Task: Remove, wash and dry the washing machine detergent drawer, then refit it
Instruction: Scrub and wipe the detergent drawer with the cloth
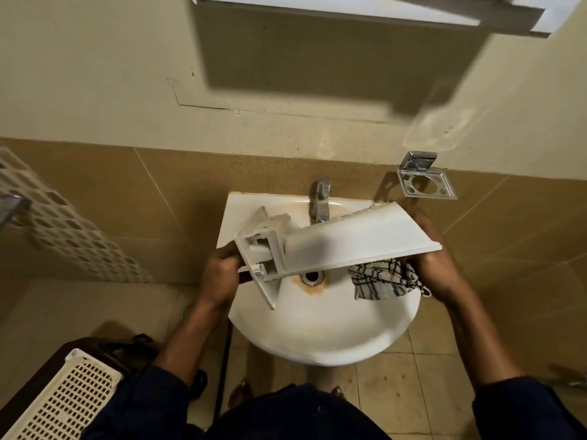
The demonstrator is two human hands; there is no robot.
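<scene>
I hold the white detergent drawer (355, 239) crosswise above the white sink (317, 338), its smooth underside turned up toward me. My left hand (220, 274) grips the drawer's front panel end at the left. My right hand (435, 265) holds the drawer's far right end and also clutches a checked cloth (381, 279), which hangs bunched under the drawer over the basin. The chrome tap (320, 198) stands just behind the drawer; no water is visible running. The drain (313, 277) shows below the drawer, ringed by a rusty stain.
A chrome holder (425, 182) is fixed to the tiled wall at the right of the sink. A white perforated basket (60, 398) sits low at the left on a dark surface. A white cabinet (365, 7) hangs overhead.
</scene>
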